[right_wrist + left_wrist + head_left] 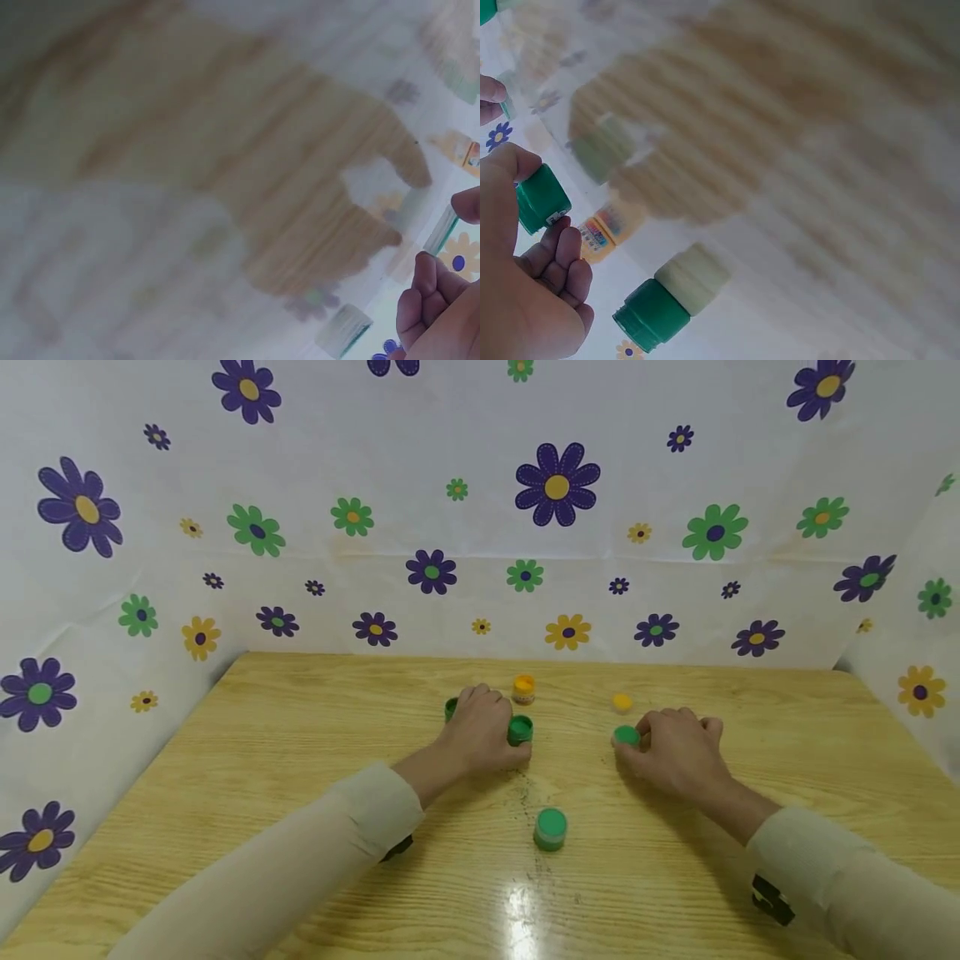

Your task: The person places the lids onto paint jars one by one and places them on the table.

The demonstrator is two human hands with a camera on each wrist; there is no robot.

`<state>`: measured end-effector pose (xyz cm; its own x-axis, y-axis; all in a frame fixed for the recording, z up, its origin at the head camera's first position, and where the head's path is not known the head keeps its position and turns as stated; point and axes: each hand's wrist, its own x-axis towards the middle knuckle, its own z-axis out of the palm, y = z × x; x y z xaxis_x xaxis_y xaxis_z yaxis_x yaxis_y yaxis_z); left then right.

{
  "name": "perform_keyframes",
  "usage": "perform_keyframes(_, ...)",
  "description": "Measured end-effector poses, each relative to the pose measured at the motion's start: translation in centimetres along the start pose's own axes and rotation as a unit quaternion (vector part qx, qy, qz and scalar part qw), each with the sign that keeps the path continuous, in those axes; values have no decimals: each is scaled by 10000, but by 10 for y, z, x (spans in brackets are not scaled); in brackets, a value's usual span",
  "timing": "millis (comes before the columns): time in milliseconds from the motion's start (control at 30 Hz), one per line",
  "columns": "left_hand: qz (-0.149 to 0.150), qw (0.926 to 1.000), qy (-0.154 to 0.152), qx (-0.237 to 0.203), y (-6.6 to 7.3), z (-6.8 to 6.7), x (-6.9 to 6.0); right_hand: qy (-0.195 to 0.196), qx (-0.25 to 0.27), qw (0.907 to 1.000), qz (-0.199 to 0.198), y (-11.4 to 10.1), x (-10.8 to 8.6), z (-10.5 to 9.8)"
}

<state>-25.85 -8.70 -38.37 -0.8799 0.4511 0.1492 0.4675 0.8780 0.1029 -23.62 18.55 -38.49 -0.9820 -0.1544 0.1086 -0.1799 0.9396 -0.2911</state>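
Note:
My left hand (480,731) holds an uncapped green paint jar (521,731) between thumb and fingers, upright at the table. A second green paint jar (651,315) stands on the far side of that hand, mostly hidden in the head view. Farther right, my right hand (678,750) pinches a green jar lid (626,737) with thumb and fingertips, low over the table. In the right wrist view the lid (442,229) appears edge-on, and another lid-like piece with a green edge (358,340) lies near the curled fingers.
An uncapped yellow paint jar (523,691) stands behind the left hand. A yellow lid (622,702) lies beyond the right hand. Nearer the front is a green jar with its lid on (551,828). Dark specks mark the wooden table (300,727); a flowered cloth (465,443) hangs behind.

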Motion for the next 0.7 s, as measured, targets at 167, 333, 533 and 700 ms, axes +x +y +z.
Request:
perform_keyframes(167, 81, 9998, 177, -22, 1, -3, -11, -75, 297, 9995, 32, -4, -6, -4)
perform_keyframes(333, 56, 9995, 283, -158, -2, -6, -30, -67, 347, 9994, -69, -7, -17, -5)
perform_keyframes(533, 190, 9982, 539, -180, -7, -8, -52, -31, 453, 9987, -209, -9, -29, -6)
perform_keyframes(700, 310, 9959, 738, -422, -9, -12, -68, -105, 532, 9982, -248, -13, -38, -7)
